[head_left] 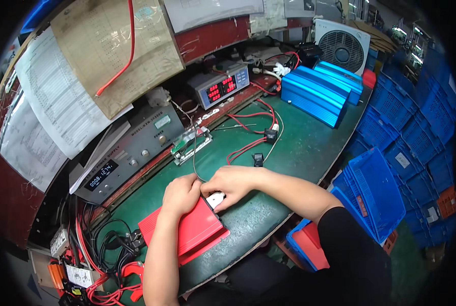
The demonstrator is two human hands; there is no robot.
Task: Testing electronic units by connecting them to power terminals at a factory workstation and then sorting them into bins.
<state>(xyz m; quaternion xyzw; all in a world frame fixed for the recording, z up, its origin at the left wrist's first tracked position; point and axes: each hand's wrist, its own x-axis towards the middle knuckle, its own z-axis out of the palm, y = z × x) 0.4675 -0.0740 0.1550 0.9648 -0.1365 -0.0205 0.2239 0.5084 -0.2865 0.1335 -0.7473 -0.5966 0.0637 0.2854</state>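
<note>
A red metal box (pixel 200 227) with ridged sides lies on the green bench top (pixel 253 229) in front of me. My left hand (pixel 181 195) rests over its far edge, fingers curled down around the side and partly hidden. At the box's right end, my right hand (pixel 232 184) pinches a white plug (pixel 215 199) between thumb and fingers, against the dark end panel. A thin grey cord (pixel 195 158) runs down to the hands from the back of the bench. How far the plug sits in the panel is hidden by my fingers.
Behind stand a power supply (pixel 131 153), a meter with red digits (pixel 223 91), blue metal boxes (pixel 312 94) and a fan (pixel 342 48). Red wires (pixel 245 145) lie mid-bench. Cables (pixel 113 245) bunch at left. Blue crates (pixel 373 191) stand beyond the right edge.
</note>
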